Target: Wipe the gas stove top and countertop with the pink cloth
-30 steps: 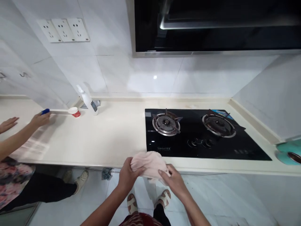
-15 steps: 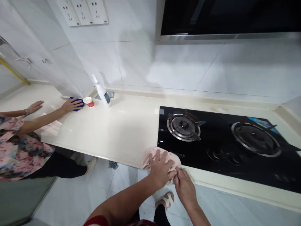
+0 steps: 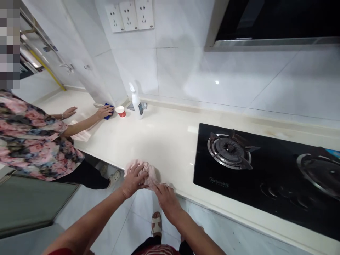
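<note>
A bunched pale pink cloth [image 3: 148, 172] lies on the front edge of the white countertop [image 3: 164, 138], left of the black gas stove [image 3: 265, 177]. My left hand [image 3: 134, 180] presses on top of the cloth, its fingers curled into the folds. At the cloth's right end, my right hand [image 3: 168, 200] grips its edge near the counter's front lip. The fingertips of my right hand are partly hidden in the fabric.
At left, a co-worker's hand [image 3: 105, 111] holds a blue sponge [image 3: 108, 116] on the counter. A red and white paper cup [image 3: 121, 112] and a white spray bottle [image 3: 136, 104] stand by the wall. A range hood [image 3: 271, 44] hangs above the stove.
Both my hands have slid the cloth left along the counter's front edge, away from the stove's corner. The view has turned left. The co-worker's hand stays on the sponge.
</note>
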Demonstrator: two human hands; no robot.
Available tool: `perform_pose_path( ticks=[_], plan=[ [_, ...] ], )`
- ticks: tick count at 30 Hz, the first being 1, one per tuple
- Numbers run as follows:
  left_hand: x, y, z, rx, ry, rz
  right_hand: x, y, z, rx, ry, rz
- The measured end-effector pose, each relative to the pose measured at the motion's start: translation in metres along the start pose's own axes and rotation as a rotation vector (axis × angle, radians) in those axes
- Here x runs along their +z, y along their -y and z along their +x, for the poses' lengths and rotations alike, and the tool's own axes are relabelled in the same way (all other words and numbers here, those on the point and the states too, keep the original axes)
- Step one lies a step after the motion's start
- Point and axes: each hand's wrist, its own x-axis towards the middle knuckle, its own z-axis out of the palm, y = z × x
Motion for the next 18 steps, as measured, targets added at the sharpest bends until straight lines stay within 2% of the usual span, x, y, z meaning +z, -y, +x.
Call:
perform_pose_path(
  ticks=[2,4,6,8,10,12,14,15,18],
  plan=[
    [-0.002,-0.001,0.002,-0.025,0.036,0.025,-0.008,-0.011,-0.015,-0.028,-0.014,0.099],
    [0.004,-0.021,0.008,-0.036,0.038,0.037,-0.022,-0.034,-0.037,0.066,-0.124,0.15],
    [0.016,-0.054,0.017,0.004,0.021,0.005,-0.038,-0.065,-0.055,0.243,-0.289,0.059],
    [0.031,-0.095,0.03,0.096,-0.01,-0.065,-0.051,-0.095,-0.064,0.373,-0.354,-0.112],
    [0.046,-0.133,0.043,0.179,-0.059,-0.109,-0.057,-0.117,-0.066,0.425,-0.359,-0.247],
    [0.057,-0.159,0.053,0.257,-0.092,-0.096,-0.056,-0.129,-0.063,0.431,-0.369,-0.314],
    [0.062,-0.164,0.057,0.342,-0.094,-0.083,-0.05,-0.135,-0.062,0.42,-0.381,-0.344],
    [0.062,-0.158,0.056,0.377,-0.09,-0.084,-0.047,-0.136,-0.062,0.415,-0.381,-0.356],
    [0.05,-0.111,0.043,0.404,-0.051,-0.11,-0.04,-0.137,-0.067,0.394,-0.374,-0.382]
  ],
)
